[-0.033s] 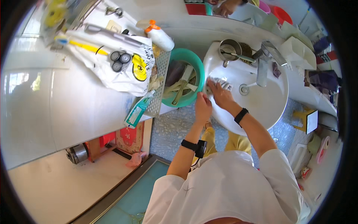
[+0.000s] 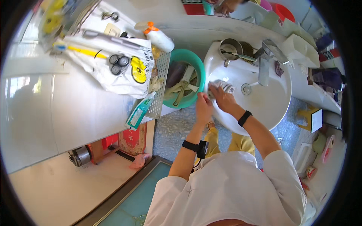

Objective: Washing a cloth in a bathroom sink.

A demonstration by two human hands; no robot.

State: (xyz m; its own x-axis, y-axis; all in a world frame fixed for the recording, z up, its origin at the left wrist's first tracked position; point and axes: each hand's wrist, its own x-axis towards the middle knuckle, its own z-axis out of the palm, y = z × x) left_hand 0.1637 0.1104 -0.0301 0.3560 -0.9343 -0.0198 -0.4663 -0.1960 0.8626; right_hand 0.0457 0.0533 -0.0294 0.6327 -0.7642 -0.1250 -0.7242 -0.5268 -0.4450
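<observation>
Crumpled grey-and-white cloth (image 2: 229,87), best pressed flat at the white ceramic sink's (image 2: 264,109) left, is held under the right hand's (image 2: 223,97) half-bent fingers; the left hand's (image 2: 204,108) are curled, contents unclear.

The sink (image 2: 264,107) looks smooth, glossy ceramic, and the faucet (image 2: 264,71) shiny metal. The rag (image 2: 228,87) is matt cloth; the basin (image 2: 202,71), smooth plastic.
</observation>
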